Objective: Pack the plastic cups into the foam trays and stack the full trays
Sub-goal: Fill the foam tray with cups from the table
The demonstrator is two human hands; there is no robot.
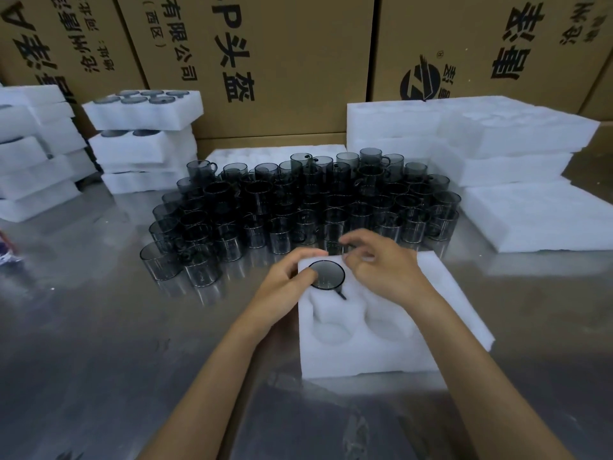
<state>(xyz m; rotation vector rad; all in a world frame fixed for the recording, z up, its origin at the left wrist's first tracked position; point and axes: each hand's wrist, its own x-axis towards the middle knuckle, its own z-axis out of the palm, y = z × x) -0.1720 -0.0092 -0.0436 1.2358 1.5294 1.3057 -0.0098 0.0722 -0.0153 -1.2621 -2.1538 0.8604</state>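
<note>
Left hand (288, 280) pressing cup (327, 275) into foam tray (365, 343), right hand (381, 267) loosely curled, cartons (265, 61) printed "有限公司"

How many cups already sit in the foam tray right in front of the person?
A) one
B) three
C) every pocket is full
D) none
A: a single dark cup sits in the far-left pocket of the foam tray, under the fingers of the left hand, while the nearer pockets show bare white foam.

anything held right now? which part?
Left hand presses its fingers on the rim of the cup seated in the tray. Right hand hovers curled over the tray's far edge; a grip there cannot be told.
</note>
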